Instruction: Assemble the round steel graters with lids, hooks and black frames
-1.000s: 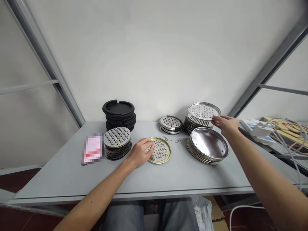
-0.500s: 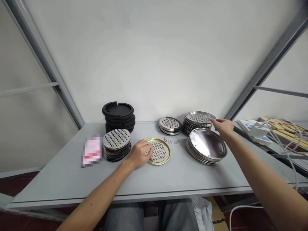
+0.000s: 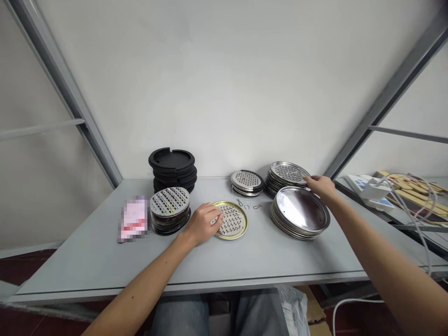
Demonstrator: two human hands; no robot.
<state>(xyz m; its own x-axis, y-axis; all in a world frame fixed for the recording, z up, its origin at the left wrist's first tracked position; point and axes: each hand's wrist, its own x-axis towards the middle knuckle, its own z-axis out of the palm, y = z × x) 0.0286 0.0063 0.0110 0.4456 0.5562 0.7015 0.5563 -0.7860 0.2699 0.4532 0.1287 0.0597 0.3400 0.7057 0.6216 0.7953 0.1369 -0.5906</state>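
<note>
The left hand (image 3: 202, 224) rests open on a round perforated grater plate (image 3: 235, 223) with a brass-coloured rim, which lies flat on the surface (image 3: 87, 252). The right hand (image 3: 322, 185) has just released the top steel grater plate (image 3: 290, 173), so this plate now sits flat on its stack (image 3: 275, 189), and the fingertips (image 3: 306, 178) only reach its edge, just beside a pile of plain steel dishes (image 3: 299, 212).

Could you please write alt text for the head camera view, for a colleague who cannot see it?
Two bare hands are at a grey table: the left hand rests on a gold-rimmed perforated grater disc. The right hand is beside a stack of steel grater discs and a stack of plain steel discs. A stack of black rings stands further left.
</note>
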